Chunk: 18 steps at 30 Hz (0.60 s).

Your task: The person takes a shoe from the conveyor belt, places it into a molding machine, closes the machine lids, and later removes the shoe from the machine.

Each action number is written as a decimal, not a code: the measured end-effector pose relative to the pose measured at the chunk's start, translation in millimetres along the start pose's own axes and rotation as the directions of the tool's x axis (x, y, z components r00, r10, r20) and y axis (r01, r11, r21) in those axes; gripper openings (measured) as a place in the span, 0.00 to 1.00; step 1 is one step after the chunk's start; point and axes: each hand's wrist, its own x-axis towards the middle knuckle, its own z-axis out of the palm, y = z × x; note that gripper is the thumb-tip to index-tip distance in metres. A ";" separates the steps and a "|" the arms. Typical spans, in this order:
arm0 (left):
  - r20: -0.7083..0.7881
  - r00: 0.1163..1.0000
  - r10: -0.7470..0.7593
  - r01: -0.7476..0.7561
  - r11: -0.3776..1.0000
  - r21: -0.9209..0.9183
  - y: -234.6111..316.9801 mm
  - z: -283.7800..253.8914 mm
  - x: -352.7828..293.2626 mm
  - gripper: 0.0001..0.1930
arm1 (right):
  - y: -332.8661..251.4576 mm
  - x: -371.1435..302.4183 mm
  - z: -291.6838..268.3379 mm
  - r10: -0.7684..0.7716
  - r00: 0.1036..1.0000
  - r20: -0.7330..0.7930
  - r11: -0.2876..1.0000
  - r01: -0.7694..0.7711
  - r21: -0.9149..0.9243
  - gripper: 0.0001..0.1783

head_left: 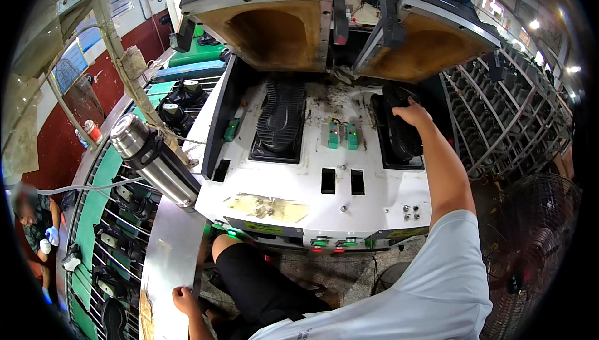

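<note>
My right hand [413, 114] grips the upper part of a black shoe sole [402, 137], thumb on its left side and fingers partly hidden. That sole lies in the right-hand bed of a white two-station press [340, 206]. In the left bed, a ridged black sole [279, 115] lies tread up on a black pad [274, 156]. Both press lids, the left lid [262, 34] and the right lid [430, 40], are raised. Low on the left, my left hand [183, 301] rests with curled fingers at the edge of a metal side table [168, 259]; nothing shows in it.
A steel thermos [153, 162] stands left of the press. Beyond it curves a roller conveyor [93, 215] carrying several black shoes [118, 240]. A co-worker [37, 227] is at far left. To the right are a shoe rack [499, 109] and a caged fan [530, 252].
</note>
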 end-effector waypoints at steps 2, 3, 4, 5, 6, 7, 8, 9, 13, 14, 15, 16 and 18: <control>0.154 0.986 -0.057 0.084 0.981 -0.173 43.6 16.1 -6.9 0.06 | 0.8 -28.1 -1.5 -0.002 0.998 -0.056 0.998 -0.001 -0.057 0.55; 0.361 0.927 -0.100 0.212 0.935 -0.285 122.8 8.4 -5.0 0.06 | 20.4 -40.5 -5.7 0.031 0.995 -0.095 0.994 -0.041 -0.100 0.50; 0.423 0.900 -0.103 0.298 0.854 -0.426 147.9 11.9 -16.4 0.05 | 20.1 -53.4 -4.4 -0.012 0.990 -0.138 0.995 -0.002 -0.101 0.47; 0.464 0.885 0.028 0.252 0.810 -0.530 139.6 38.5 -27.0 0.04 | 14.6 -67.3 -0.9 -0.066 0.982 -0.178 0.993 0.048 -0.104 0.45; 0.553 0.824 0.122 0.202 0.849 -0.488 208.0 20.4 -39.6 0.05 | 28.9 -81.7 4.4 -0.087 0.970 -0.226 0.991 0.061 -0.117 0.43; 0.577 0.782 0.234 0.127 0.847 -0.516 228.1 26.7 -55.2 0.05 | 49.6 -91.9 23.8 -0.268 0.872 -0.409 0.959 0.200 -0.203 0.38; 0.571 0.735 0.366 0.067 0.799 -0.598 246.1 36.4 -70.4 0.05 | 70.7 -106.1 35.6 -0.395 0.767 -0.505 0.916 0.368 -0.158 0.35; 0.641 0.636 0.429 0.109 0.773 -0.625 266.8 36.7 -82.3 0.05 | 77.2 -132.3 44.2 -0.425 0.673 -0.606 0.871 0.486 -0.071 0.29; 0.757 0.105 0.645 0.010 0.760 -0.649 342.4 23.9 -131.7 0.12 | 183.1 -242.9 108.8 0.038 0.593 -0.804 0.704 0.555 0.443 0.09; 0.752 -0.014 0.659 0.011 0.752 -0.659 358.2 20.6 -143.7 0.13 | 199.5 -270.0 122.3 0.370 0.634 -0.679 0.672 0.323 0.667 0.08; 0.740 -0.091 0.667 0.021 0.744 -0.668 374.3 14.2 -154.3 0.14 | 215.3 -280.7 139.2 0.566 0.596 -0.570 0.536 0.260 0.803 0.09; 0.661 -0.115 0.742 -0.023 0.663 -0.748 384.1 19.8 -170.6 0.14 | 228.7 -282.9 151.2 0.725 0.545 -0.420 0.368 0.208 0.906 0.12; 0.600 -0.152 0.786 -0.058 0.599 -0.799 395.4 52.0 -202.4 0.14 | 247.9 -281.7 153.9 0.739 0.666 0.105 -0.201 0.069 0.977 0.14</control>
